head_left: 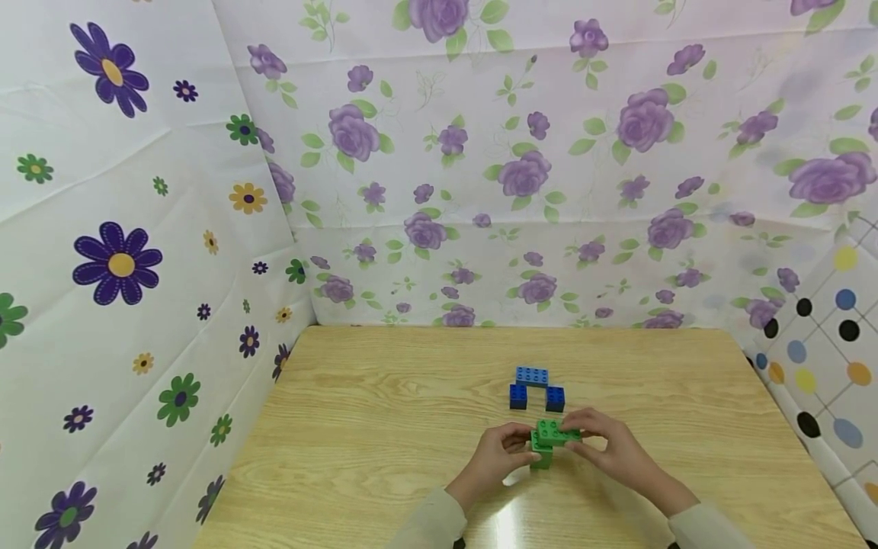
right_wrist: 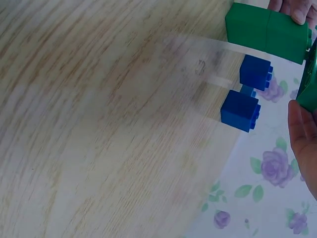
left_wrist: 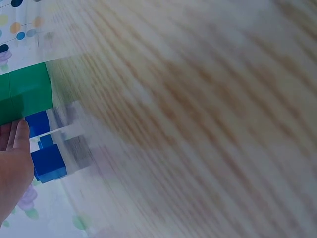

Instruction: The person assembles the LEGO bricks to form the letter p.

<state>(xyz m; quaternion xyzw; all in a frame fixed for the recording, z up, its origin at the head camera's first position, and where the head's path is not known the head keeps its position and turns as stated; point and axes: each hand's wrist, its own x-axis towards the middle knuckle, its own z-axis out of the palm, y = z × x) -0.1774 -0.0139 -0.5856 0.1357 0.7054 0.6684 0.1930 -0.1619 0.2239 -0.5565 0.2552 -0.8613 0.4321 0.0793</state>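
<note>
My left hand [head_left: 495,461] grips a stack of two green toy bricks [head_left: 542,457], thumb in front and fingers behind. In the right wrist view the green stack [right_wrist: 267,32] shows a seam between its bricks, with left fingertips at its upper end. My right hand [head_left: 610,446] pinches a longer green brick [head_left: 551,431] between thumb and fingers. That brick overlaps the stack's top in the head view; at the edge of the right wrist view the longer brick [right_wrist: 310,87] appears tilted, close by the stack's studs.
Just beyond the hands stand two dark blue bricks [head_left: 517,396], side by side with a gap. A lighter blue brick [head_left: 532,376] with two rows of studs lies behind them. All are on a wooden table [head_left: 384,427] with flowered cloth [head_left: 473,252] hanging around it.
</note>
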